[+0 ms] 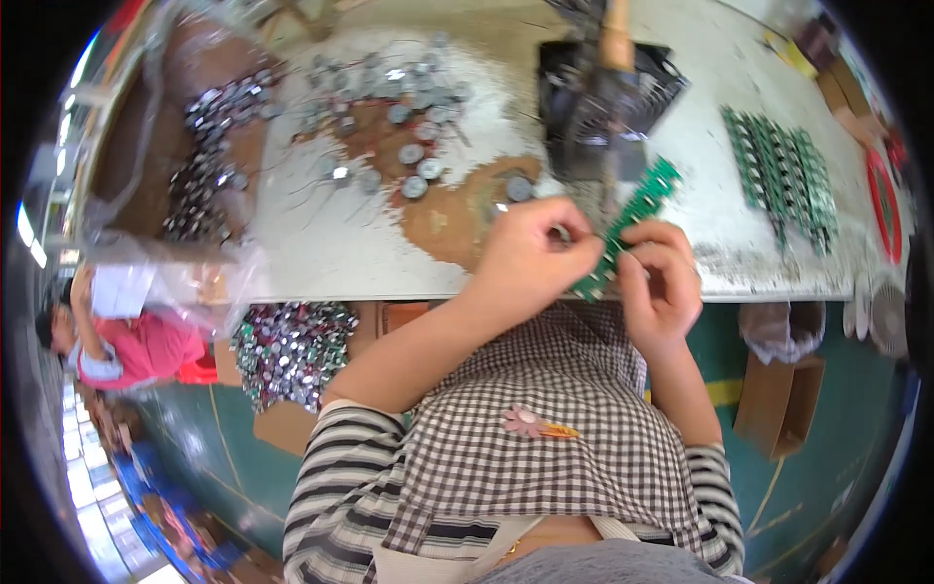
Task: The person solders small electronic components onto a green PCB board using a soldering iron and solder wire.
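A narrow green circuit board strip (644, 200) slants over the table's front edge, with small parts along it. My right hand (666, 282) is closed on the strip's right side, thumb and fingers bent at its lower half. At the strip's left edge my left hand (530, 253) makes a pinch, the fingertips against or just beside the board. Whatever sits between those fingertips is too small to make out. Just beyond my left hand lies a round grey metal disc-shaped part (519, 188). More such round parts with thin wires (413, 156) are scattered farther left.
Behind the strip stands a black fan-like device (564, 107) with a wooden-handled tool (616, 39) above it. Several green board strips (778, 180) lie in rows at right. An open box of small metal parts (209, 146) is at left; a filled box (292, 350) sits below the table edge.
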The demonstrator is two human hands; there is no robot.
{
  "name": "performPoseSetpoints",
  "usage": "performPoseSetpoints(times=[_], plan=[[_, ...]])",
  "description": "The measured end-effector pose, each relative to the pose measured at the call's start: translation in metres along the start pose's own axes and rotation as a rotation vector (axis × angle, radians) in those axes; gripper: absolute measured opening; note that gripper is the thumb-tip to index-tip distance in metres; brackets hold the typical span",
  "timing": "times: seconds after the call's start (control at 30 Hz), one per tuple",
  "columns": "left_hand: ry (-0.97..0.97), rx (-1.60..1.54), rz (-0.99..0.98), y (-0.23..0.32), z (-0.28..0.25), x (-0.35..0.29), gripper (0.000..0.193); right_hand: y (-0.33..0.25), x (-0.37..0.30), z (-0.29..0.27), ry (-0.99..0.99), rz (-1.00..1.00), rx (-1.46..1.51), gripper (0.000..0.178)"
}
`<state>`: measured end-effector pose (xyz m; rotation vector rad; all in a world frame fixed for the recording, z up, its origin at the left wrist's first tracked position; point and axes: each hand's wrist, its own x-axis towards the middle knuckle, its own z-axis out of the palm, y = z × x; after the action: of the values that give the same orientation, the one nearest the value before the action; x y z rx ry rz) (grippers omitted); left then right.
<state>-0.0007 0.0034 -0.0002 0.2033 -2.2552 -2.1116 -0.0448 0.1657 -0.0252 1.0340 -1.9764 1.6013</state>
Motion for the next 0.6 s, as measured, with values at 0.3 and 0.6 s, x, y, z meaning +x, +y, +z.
performPoseSetpoints(times=[0.3,0.6], plan=[[-0.106,0.28,0.262,0.03,-0.05,0.008,0.021,0.002,-0.005,-0.002,0.081,0.213,0.214,0.004],[0.15,1.162,0.626,0.011,-0.172,0.071,0.024,0.008,-0.009,0.004,0.059,0.321,0.29,0.006]])
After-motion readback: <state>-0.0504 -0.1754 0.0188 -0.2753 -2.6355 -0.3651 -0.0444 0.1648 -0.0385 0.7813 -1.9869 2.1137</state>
